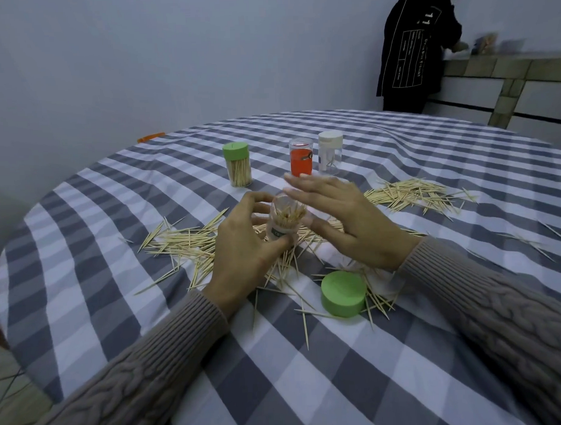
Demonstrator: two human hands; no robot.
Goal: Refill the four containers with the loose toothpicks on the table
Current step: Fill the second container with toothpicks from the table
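Note:
My left hand (242, 248) grips a clear open container (284, 221) with toothpicks standing in it, held just above the table. My right hand (343, 216) hovers flat over its mouth, fingers straight, holding nothing. Its green lid (343, 294) lies on the cloth near my right wrist. Loose toothpicks (185, 244) are scattered under and left of my hands, and a second heap of toothpicks (412, 195) lies to the right. Farther back stand a full green-lidded container (237, 164), a clear container with an orange label (301, 157) and a white-lidded container (330, 152).
The round table (117, 300) has a grey and white checked cloth. A person in a dark coat (416, 51) stands at a tiled counter (503, 74) at the far right. An orange object (151, 137) peeks over the table's far edge.

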